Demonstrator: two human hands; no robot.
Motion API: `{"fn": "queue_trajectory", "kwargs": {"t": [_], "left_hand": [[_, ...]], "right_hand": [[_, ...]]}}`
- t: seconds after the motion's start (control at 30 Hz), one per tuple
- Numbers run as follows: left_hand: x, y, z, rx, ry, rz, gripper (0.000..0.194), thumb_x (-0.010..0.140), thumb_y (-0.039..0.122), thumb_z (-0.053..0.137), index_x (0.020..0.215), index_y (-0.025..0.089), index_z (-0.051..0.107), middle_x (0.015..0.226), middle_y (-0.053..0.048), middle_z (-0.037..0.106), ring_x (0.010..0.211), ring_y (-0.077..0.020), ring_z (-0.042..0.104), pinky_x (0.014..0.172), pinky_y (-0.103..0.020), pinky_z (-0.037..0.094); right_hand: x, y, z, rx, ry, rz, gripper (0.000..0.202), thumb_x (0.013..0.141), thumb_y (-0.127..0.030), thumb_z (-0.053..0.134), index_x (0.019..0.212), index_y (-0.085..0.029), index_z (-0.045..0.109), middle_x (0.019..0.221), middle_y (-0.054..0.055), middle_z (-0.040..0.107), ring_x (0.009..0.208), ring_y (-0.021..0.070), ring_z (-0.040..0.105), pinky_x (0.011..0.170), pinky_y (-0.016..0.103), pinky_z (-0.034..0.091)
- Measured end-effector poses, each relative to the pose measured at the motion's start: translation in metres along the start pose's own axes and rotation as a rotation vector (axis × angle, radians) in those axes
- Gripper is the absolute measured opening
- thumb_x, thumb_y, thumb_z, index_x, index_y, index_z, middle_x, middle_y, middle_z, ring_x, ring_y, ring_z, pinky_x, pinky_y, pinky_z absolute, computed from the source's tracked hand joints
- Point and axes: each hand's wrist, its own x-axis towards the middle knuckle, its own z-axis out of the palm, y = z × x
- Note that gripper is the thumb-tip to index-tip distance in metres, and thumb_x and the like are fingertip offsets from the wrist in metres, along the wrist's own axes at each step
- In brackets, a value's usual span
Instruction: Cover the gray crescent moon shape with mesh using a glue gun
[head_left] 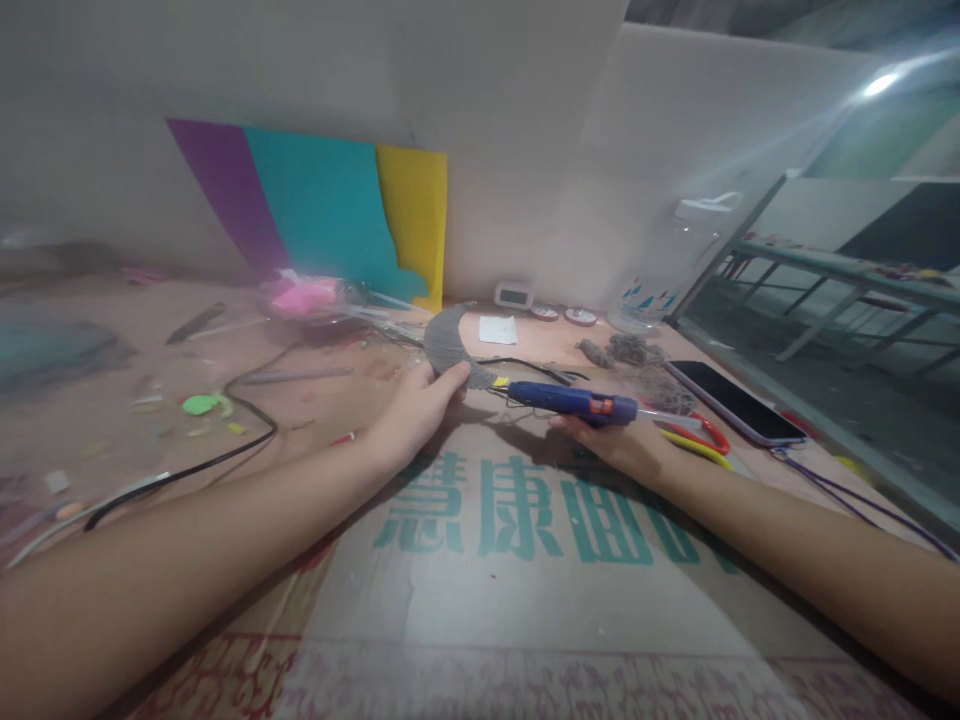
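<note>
A grey crescent moon shape (447, 342), with a ribbed surface like wound yarn, is pinched in my left hand (424, 410) between thumb and fingers. My right hand (619, 440) is closed around a blue hot glue gun (559, 398), whose yellow nozzle points left. The nozzle tip is at the crescent's lower right end; whether it touches cannot be made out. A clear glue stick (667, 418) sticks out of the gun's back end. The gun's handle and trigger are mostly hidden by my right hand.
Scissors (712, 435) with red and yellow handles and a phone (735, 402) lie at the right. Grey yarn (636, 350) and a clear bottle (652, 270) stand behind. Coloured sheets (315, 205) lean on the wall. A black cord (247, 440) crosses the scraps at left.
</note>
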Motion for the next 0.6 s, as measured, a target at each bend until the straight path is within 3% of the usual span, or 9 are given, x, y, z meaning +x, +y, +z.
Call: {"fn": "queue_trajectory", "kwargs": {"t": [0.6], "left_hand": [[-0.0012,0.0008,-0.0006,-0.006,-0.002,-0.011,0.032,0.079,0.046,0.061,0.067,0.019,0.049,0.06,0.004,0.049,0.055,-0.0104,0.042,0.053,-0.023,0.031]], "right_hand": [[-0.0009,0.0,-0.0006,0.018,0.009,-0.009,0.032,0.077,-0.048,0.066,0.063,-0.023,0.055,0.059,0.001,0.057,0.057,0.0178,0.055,0.054,0.032,0.047]]}}
